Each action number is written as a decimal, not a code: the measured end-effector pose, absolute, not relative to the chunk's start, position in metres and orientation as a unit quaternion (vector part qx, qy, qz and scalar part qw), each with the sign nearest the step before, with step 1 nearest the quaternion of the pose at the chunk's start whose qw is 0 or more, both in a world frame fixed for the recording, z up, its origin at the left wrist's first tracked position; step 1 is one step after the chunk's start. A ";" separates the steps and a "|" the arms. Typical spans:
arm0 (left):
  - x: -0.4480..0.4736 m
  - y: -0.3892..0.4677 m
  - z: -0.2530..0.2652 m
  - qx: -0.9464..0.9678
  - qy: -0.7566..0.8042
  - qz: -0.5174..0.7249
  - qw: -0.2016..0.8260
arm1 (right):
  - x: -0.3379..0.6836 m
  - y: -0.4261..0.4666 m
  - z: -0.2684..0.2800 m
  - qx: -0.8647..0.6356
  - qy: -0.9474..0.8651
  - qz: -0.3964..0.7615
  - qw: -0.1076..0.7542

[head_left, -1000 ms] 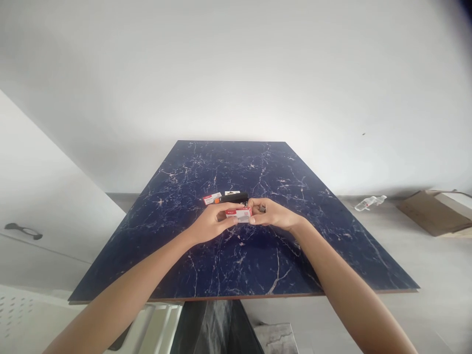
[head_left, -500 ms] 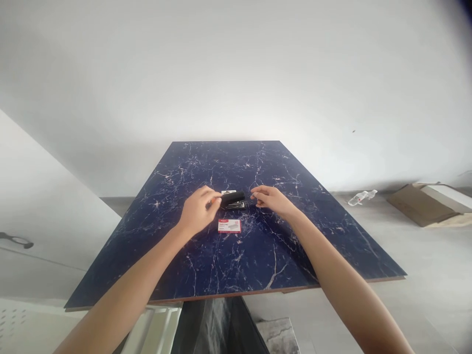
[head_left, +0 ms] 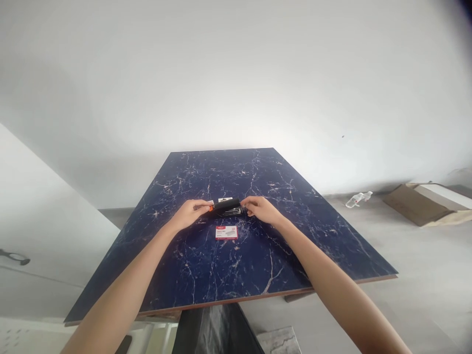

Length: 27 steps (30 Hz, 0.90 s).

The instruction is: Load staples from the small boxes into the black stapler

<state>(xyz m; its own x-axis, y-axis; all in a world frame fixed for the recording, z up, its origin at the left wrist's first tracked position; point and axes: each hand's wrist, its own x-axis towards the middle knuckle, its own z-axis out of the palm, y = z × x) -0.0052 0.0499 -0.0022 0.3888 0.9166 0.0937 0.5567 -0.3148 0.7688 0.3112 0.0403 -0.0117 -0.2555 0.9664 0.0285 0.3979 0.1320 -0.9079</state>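
A black stapler (head_left: 226,203) with an orange part at its left end lies on the dark blue marbled table (head_left: 243,265). My left hand (head_left: 190,214) has its thumb and fingers closed on that left end. My right hand (head_left: 260,209) is at the opposite end, fingertips pinched against the tip of the stapler's top arm. Between the top arm and the base, metal parts show in a gap. A small red-and-white box (head_left: 226,233), seemingly of staples, lies in front of the stapler. Partly hidden behind the stapler is a small white item (head_left: 225,199).
The table's far edge is near a pale wall (head_left: 221,73). On the floor to the right are a clear plastic bottle (head_left: 358,199) and an open cardboard box (head_left: 420,201). A marbled slab (head_left: 280,340) lies below the table's front edge.
My right hand has moved left from beside the stapler to its right end. My left hand has shifted its grip farther left on the stapler. The view has tilted slightly.
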 end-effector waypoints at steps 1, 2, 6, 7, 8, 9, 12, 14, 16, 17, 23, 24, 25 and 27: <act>-0.005 0.049 -0.002 0.763 0.486 0.270 0.330 | 0.310 0.039 -0.011 -0.511 -0.685 0.404 0.325; -0.004 0.049 -0.001 0.762 0.490 0.268 0.328 | 0.310 0.038 -0.009 -0.513 -0.696 0.393 0.313; -0.003 0.047 0.001 0.761 0.497 0.266 0.322 | 0.305 0.035 -0.007 -0.521 -0.728 0.346 0.279; -0.003 0.047 0.002 0.760 0.497 0.266 0.323 | 0.303 0.034 -0.006 -0.523 -0.733 0.334 0.277; -0.003 0.046 0.002 0.760 0.498 0.266 0.323 | 0.302 0.034 -0.005 -0.523 -0.738 0.325 0.275; -0.002 0.046 0.002 0.760 0.498 0.267 0.322 | 0.301 0.034 -0.004 -0.523 -0.742 0.320 0.272; -0.002 0.044 0.002 0.765 0.503 0.264 0.305 | 0.302 0.034 0.001 -0.515 -0.756 0.312 0.256; -0.001 0.043 0.003 0.767 0.515 0.261 0.280 | 0.309 0.036 0.004 -0.515 -0.767 0.299 0.240; 0.000 0.042 0.003 0.768 0.524 0.260 0.260 | 0.321 0.039 0.008 -0.511 -0.776 0.292 0.225; 0.000 0.041 0.003 0.767 0.528 0.262 0.254 | 0.328 0.040 0.010 -0.510 -0.777 0.298 0.217; 0.005 0.039 -0.003 0.745 0.562 0.305 0.192 | 0.356 0.045 0.015 -0.611 -0.670 0.342 0.248; 0.007 0.038 -0.004 0.741 0.564 0.317 0.181 | 0.357 0.045 0.015 -0.616 -0.657 0.351 0.256; 0.008 0.037 -0.005 0.737 0.564 0.331 0.172 | 0.356 0.045 0.014 -0.610 -0.654 0.362 0.262; 0.012 0.033 -0.005 0.724 0.561 0.368 0.161 | 0.352 0.046 0.010 -0.586 -0.659 0.379 0.280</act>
